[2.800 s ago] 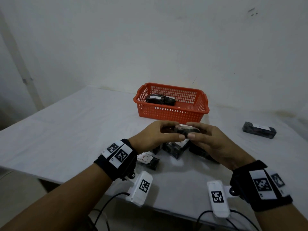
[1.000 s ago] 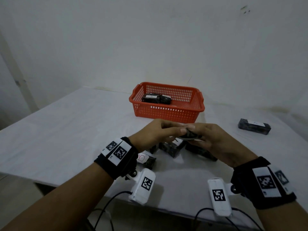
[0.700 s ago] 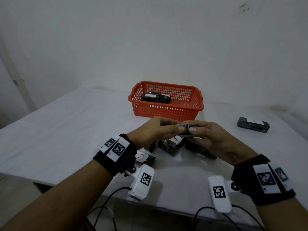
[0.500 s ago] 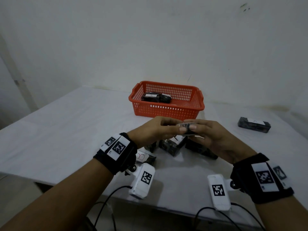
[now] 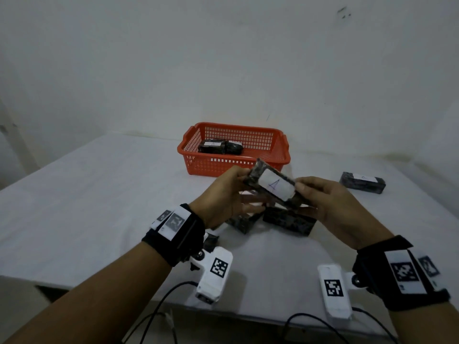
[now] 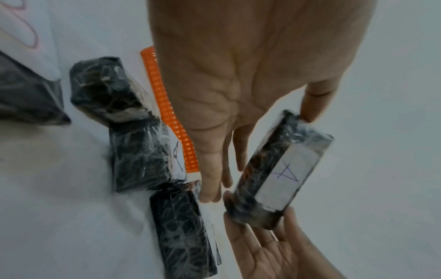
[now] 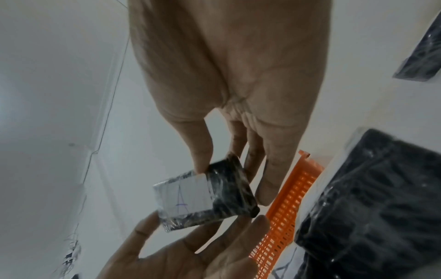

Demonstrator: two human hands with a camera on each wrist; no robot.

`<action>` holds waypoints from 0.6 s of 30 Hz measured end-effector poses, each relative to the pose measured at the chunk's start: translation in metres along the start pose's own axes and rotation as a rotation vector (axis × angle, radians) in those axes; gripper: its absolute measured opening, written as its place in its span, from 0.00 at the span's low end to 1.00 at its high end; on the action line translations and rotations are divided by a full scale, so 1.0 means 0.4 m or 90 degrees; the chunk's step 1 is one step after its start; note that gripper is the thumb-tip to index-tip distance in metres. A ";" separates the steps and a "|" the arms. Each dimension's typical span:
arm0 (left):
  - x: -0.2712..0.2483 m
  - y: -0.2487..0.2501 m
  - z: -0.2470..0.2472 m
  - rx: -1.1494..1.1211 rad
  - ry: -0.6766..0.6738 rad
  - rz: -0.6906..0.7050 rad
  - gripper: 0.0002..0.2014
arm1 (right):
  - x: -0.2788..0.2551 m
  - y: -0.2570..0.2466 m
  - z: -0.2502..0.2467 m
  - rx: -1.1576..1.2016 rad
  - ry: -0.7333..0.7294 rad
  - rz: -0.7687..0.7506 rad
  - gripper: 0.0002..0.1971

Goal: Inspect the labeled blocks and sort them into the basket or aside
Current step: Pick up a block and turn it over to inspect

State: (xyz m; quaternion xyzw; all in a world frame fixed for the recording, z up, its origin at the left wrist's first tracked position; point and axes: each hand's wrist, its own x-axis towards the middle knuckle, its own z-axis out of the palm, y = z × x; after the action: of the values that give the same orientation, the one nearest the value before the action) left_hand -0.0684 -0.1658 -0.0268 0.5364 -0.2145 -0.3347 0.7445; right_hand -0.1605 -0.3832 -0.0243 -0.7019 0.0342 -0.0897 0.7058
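Note:
A black plastic-wrapped block with a white label marked "A" is held above the table, label facing me. My left hand pinches its far-left end between thumb and fingers. My right hand pinches the near-right end. The left wrist view shows the block with my left thumb on its top end. In the right wrist view the block sits between both hands. The orange basket stands behind the hands with two labeled blocks inside.
Several more wrapped blocks lie on the white table under my hands. One labeled block lies apart at the right. The wall rises just behind the basket. The table's front edge is near my wrists.
Both hands have turned the block over and lifted it a little. Its white label, hidden before, now faces me.

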 end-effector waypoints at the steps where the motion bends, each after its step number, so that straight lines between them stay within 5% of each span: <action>1: 0.013 -0.003 0.010 0.031 0.026 0.031 0.22 | -0.004 -0.004 -0.016 0.001 0.015 0.009 0.15; 7: 0.119 -0.037 0.132 0.191 0.072 0.130 0.16 | -0.037 -0.024 -0.138 0.005 0.134 0.031 0.12; 18: 0.386 -0.129 0.393 0.174 0.066 0.036 0.11 | -0.091 -0.044 -0.418 0.049 0.285 0.098 0.13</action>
State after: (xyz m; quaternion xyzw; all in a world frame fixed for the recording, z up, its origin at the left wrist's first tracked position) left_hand -0.0835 -0.3915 -0.0292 0.6430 -0.2341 -0.2535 0.6837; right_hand -0.2268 -0.5414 -0.0116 -0.6327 0.2399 -0.1901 0.7114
